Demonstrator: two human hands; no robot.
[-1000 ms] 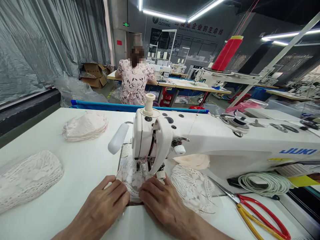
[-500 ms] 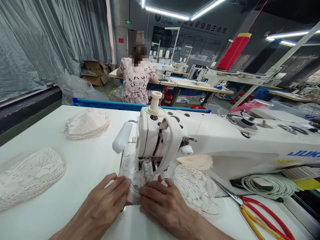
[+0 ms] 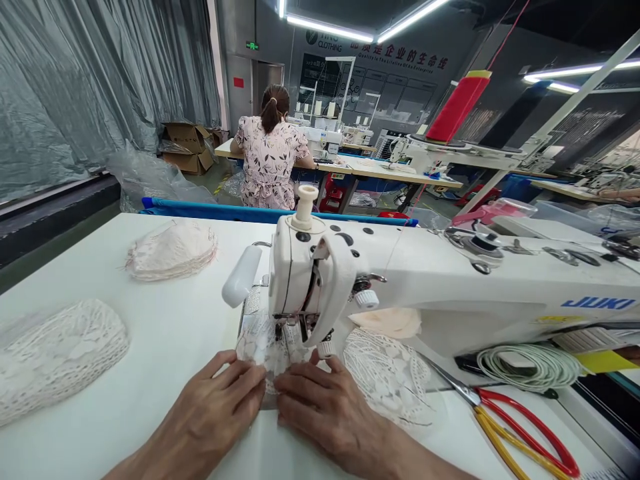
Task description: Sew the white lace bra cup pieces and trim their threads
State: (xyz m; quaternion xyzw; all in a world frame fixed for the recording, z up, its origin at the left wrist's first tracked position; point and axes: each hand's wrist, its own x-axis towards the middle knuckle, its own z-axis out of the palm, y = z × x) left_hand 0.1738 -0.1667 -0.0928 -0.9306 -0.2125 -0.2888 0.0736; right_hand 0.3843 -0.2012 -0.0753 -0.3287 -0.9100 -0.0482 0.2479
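Both hands had drawn closer together since a second earlier, narrowing the strip of white lace panel (image 3: 256,341) showing between them. That panel lay on the bed of the JUKI sewing machine (image 3: 425,267), partly under the presser foot (image 3: 279,330). Left hand (image 3: 213,407) and right hand (image 3: 330,410) rested bent fingertips on its near part; whether either pinched it, I could not tell. Another lace panel (image 3: 385,367) lay right of the right hand, near red-and-yellow-handled scissors (image 3: 474,399). A lace stack (image 3: 65,360) sat well left.

"JUKI" on the sewing machine (image 3: 425,263), "CLOTHING" on the wall (image 3: 273,40)
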